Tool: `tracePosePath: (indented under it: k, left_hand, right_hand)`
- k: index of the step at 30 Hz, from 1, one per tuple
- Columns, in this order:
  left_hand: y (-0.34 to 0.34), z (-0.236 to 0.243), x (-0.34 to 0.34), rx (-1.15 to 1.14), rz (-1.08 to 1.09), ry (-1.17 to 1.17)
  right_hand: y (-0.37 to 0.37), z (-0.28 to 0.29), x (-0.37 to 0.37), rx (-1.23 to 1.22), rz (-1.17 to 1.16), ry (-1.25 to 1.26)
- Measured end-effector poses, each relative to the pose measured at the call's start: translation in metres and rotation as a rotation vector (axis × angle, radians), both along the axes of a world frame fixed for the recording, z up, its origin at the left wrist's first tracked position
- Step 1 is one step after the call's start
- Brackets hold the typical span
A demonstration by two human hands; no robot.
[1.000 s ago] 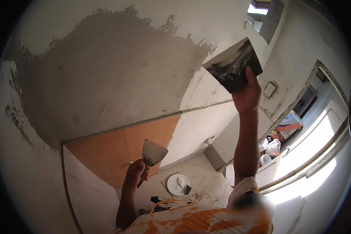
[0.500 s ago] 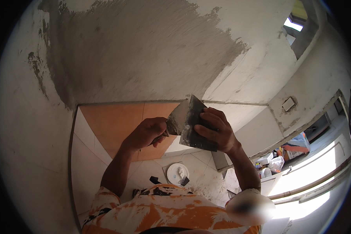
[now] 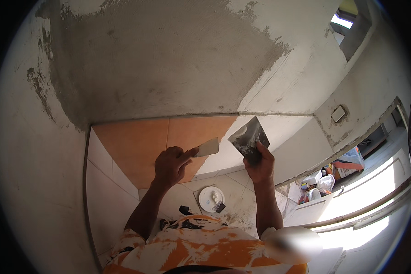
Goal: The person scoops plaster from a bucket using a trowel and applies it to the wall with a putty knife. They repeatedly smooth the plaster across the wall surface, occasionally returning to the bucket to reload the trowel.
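Left hand [image 3: 170, 165]: raised before the wall, fingers curled tight round the handle of a small putty knife [image 3: 207, 148]; the pale blade pointed toward 3 o'clock, its face tilted up, clear of the wall surface as far as could be told.

Right hand [image 3: 259, 165]: raised at 3 o'clock of the left hand, near it but apart; fingers closed on the lower edge of a broad plastering blade [image 3: 248, 138], dark and smeared with grey compound, which stood up toward 12 o'clock from the grip. The two blades were just beside each other, not touching.

Wall [image 3: 160, 59]: upper part covered in a wide patch of grey wet plaster with ragged edges; paler, drier surface at 2 o'clock of it.

Orange tiles [image 3: 141, 146]: two panels below the plaster patch, directly behind the left hand; white tiles at 8 o'clock of them.

White round plate [image 3: 211, 199]: on the floor at 6 o'clock of the hands, between the two forearms, with pale compound on it and a small dark tool at its edge.

Buckets and bags [image 3: 317, 185]: cluster at 4 o'clock of the right hand, well apart.

Orange patterned shirt [image 3: 201, 246]: at the lower edge.
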State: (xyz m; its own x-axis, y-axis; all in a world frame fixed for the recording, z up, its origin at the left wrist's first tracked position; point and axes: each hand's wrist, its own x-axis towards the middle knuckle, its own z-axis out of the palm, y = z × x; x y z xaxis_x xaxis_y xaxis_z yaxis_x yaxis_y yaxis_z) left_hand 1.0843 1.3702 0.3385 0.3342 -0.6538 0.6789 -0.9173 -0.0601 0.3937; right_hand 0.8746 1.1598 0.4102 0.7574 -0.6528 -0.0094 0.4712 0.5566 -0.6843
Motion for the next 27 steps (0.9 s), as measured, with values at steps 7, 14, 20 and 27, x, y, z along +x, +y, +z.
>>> tracePosePath:
  k: [7, 14, 20, 27]
  left_hand:
    - [0.017, -0.063, -0.02, -0.134, 0.008, 0.464]
    - [0.033, -0.093, -0.033, -0.122, -0.015, 0.671]
    - [0.04, -0.096, -0.025, -0.144, -0.006, 0.716]
    - [0.037, -0.093, -0.029, -0.116, -0.054, 0.793]
  right_hand:
    - [-0.122, -0.047, 0.069, 0.075, -0.504, 0.221]
    - [-0.165, -0.03, 0.112, 0.108, -0.403, 0.252]
    - [-0.165, 0.081, 0.128, -0.025, -0.492, 0.294]
    - [-0.192, 0.279, 0.134, -0.263, -0.629, 0.439]
